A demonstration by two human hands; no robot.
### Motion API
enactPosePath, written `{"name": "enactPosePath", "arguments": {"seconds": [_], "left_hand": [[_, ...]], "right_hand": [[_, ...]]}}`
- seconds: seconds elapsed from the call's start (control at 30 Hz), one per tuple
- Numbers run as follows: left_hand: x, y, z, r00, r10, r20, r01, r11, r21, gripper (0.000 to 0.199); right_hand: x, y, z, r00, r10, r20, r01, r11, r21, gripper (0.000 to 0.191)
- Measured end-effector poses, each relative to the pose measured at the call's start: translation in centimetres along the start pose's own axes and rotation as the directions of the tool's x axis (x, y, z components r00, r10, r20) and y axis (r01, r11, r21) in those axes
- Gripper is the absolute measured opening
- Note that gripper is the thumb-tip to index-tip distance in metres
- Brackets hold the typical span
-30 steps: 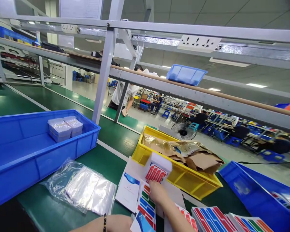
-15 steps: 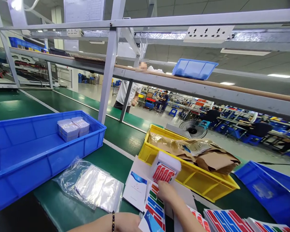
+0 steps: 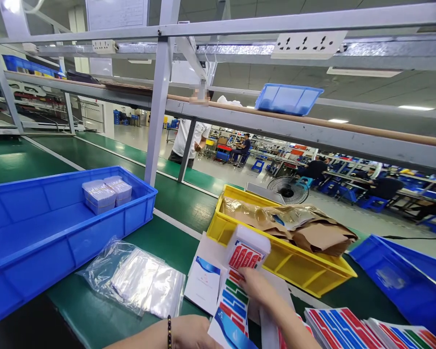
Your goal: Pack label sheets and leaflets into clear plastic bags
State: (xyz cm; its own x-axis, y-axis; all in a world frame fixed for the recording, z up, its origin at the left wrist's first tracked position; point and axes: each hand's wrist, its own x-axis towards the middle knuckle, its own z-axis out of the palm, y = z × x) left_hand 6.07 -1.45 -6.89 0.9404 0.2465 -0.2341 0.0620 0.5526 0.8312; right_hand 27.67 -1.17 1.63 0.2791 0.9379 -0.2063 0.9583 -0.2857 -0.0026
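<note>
My left hand [image 3: 194, 333], with a beaded bracelet at the wrist, is closed on a blue-and-white leaflet [image 3: 227, 328] at the bottom centre. Behind the leaflet runs a sheet of coloured stickers [image 3: 233, 296] in red, blue and green. Fingers of my right hand [image 3: 254, 286] are bent at the sheet's far end, their tips partly hidden. Just beyond them, a stack of red-printed sticker sheets [image 3: 246, 256] with whitish, translucent sides leans by the yellow bin. Left of the sticker sheet lies a white booklet [image 3: 203, 283] with a blue top.
Clear plastic bags [image 3: 148, 283] lie left of the booklet. A long blue bin [image 3: 72, 242] holds two banded stacks [image 3: 107, 194]. The yellow bin [image 3: 308, 278] contains brown paper packets. Striped sticker stacks [image 3: 343, 327] sit lower right, near another blue bin [image 3: 396, 291]. A metal frame [image 3: 160, 106] crosses above.
The view has shifted slightly. My right hand has drawn back a little from the red-printed stack, and the leaflet in my left hand shows more of its blue part.
</note>
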Motion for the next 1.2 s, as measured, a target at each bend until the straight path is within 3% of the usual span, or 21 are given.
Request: {"name": "enactPosePath", "arguments": {"seconds": [0.07, 0.13, 0.2, 0.27, 0.3, 0.37, 0.43, 0.5, 0.57, 0.63, 0.7, 0.77, 0.8, 0.9, 0.97, 1.07, 1.13, 1.2], "left_hand": [[0.2, 0.3, 0.3, 0.999, -0.044, -0.032, 0.038, 0.988, -0.151, 0.045], [0.3, 0.6, 0.5, 0.996, -0.075, -0.041, 0.061, 0.960, -0.272, 0.045], [0.4, 0.9, 0.7, 0.995, -0.076, -0.064, 0.050, 0.937, -0.347, 0.048], [0.4, 1.2, 0.9, 0.993, -0.085, -0.079, 0.044, 0.909, -0.415, 0.058], [0.5, 1.4, 0.9, 0.996, -0.076, -0.043, 0.048, 0.890, -0.454, 0.066], [0.5, 1.7, 1.1, 0.998, -0.044, 0.043, 0.060, 0.851, -0.521, 0.072], [0.5, 1.9, 1.2, 0.998, -0.030, 0.050, 0.052, 0.852, -0.521, 0.065], [0.5, 1.9, 1.5, 0.998, -0.063, -0.011, 0.052, 0.890, -0.453, 0.056], [0.3, 2.0, 1.7, 0.993, -0.080, -0.083, 0.045, 0.932, -0.359, 0.057], [0.2, 2.3, 2.0, 0.987, -0.096, -0.132, 0.049, 0.946, -0.322, 0.066], [0.1, 2.7, 2.2, 0.977, -0.139, -0.161, 0.077, 0.938, -0.338, 0.070], [0.0, 3.2, 2.3, 0.967, -0.177, -0.182, 0.105, 0.931, -0.350, 0.066], [0.0, 3.4, 2.3, 0.965, -0.187, -0.185, 0.113, 0.929, -0.353, 0.062], [0.1, 3.7, 2.4, 0.961, -0.199, -0.190, 0.119, 0.923, -0.366, 0.054], [0.1, 3.8, 2.6, 0.953, -0.218, -0.209, 0.125, 0.915, -0.384, 0.053], [0.1, 3.8, 2.7, 0.952, -0.210, -0.223, 0.115, 0.919, -0.377, 0.053], [0.1, 3.8, 2.7, 0.957, -0.183, -0.226, 0.092, 0.927, -0.363, 0.052], [0.2, 3.8, 2.5, 0.958, -0.164, -0.237, 0.070, 0.930, -0.360, 0.050]], "right_hand": [[-1.0, 1.3, -1.5, 0.995, 0.017, -0.097, -0.003, 0.990, 0.139, 0.015], [-2.4, 2.8, -3.0, 0.976, 0.088, -0.199, 0.006, 0.902, 0.431, 0.017], [-4.0, 3.8, -3.8, 0.955, 0.195, -0.223, 0.048, 0.641, 0.766, 0.026], [-5.7, 3.7, -3.8, 0.955, 0.236, -0.180, 0.084, 0.366, 0.927, 0.048], [-6.5, 3.1, -3.4, 0.971, 0.196, -0.139, 0.074, 0.304, 0.950, 0.057], [-7.7, 1.3, -2.0, 0.998, 0.026, -0.065, 0.052, 0.347, 0.937, 0.057], [-8.3, -1.0, -0.2, 0.994, -0.107, -0.025, 0.075, 0.486, 0.871, 0.041], [-8.6, -2.8, 1.7, 0.993, -0.108, -0.051, 0.106, 0.595, 0.797, 0.028], [-8.7, -3.4, 3.0, 0.985, -0.015, -0.175, 0.130, 0.734, 0.667, 0.026], [-9.1, -2.7, 3.8, 0.909, 0.035, -0.416, 0.218, 0.809, 0.546, 0.025], [-10.0, -0.9, 4.1, 0.759, 0.067, -0.648, 0.292, 0.854, 0.430, 0.022], [-11.1, 1.5, 4.4, 0.638, 0.097, -0.764, 0.252, 0.911, 0.327, 0.023], [-11.7, 2.7, 4.6, 0.622, 0.107, -0.776, 0.198, 0.937, 0.287, 0.022], [-12.8, 5.9, 5.5, 0.679, 0.176, -0.713, 0.016, 0.967, 0.254, 0.034], [-13.0, 7.3, 5.7, 0.723, 0.334, -0.605, -0.172, 0.935, 0.310, 0.047], [-12.6, 8.2, 5.1, 0.774, 0.579, -0.256, -0.474, 0.798, 0.372, 0.048], [-12.3, 8.3, 4.4, 0.772, 0.630, -0.083, -0.546, 0.725, 0.419, 0.042], [-12.2, 8.3, 3.9, 0.765, 0.639, -0.076, -0.535, 0.697, 0.478, 0.033]]}}
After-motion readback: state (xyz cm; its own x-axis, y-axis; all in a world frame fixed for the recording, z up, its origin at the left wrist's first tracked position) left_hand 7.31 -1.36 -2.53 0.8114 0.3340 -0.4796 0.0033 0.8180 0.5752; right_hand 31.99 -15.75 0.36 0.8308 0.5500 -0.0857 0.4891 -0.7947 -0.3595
